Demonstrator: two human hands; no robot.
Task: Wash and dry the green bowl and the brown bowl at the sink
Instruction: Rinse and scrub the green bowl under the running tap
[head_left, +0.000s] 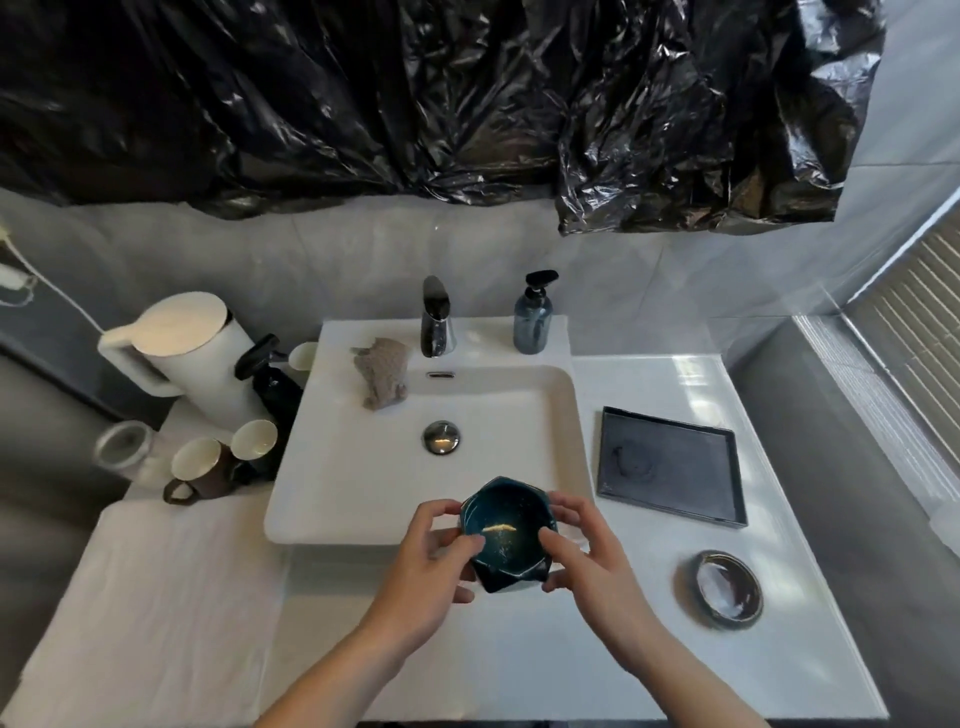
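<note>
The dark green faceted bowl (506, 530) is held upright between both hands over the front rim of the white sink (363, 467). My left hand (431, 566) grips its left side, thumb inside the rim. My right hand (587, 561) grips its right side, thumb also inside. The brown bowl (724, 590) sits on the white counter at the right, apart from both hands. A grey cloth (382, 376) lies on the sink's back left ledge, beside the faucet (436, 319). No water runs from the faucet.
A soap dispenser (532, 317) stands right of the faucet. A dark tray (670, 462) lies on the counter right of the sink. At the left stand a white kettle (182, 348), several mugs (200, 465) and a white towel (156, 597).
</note>
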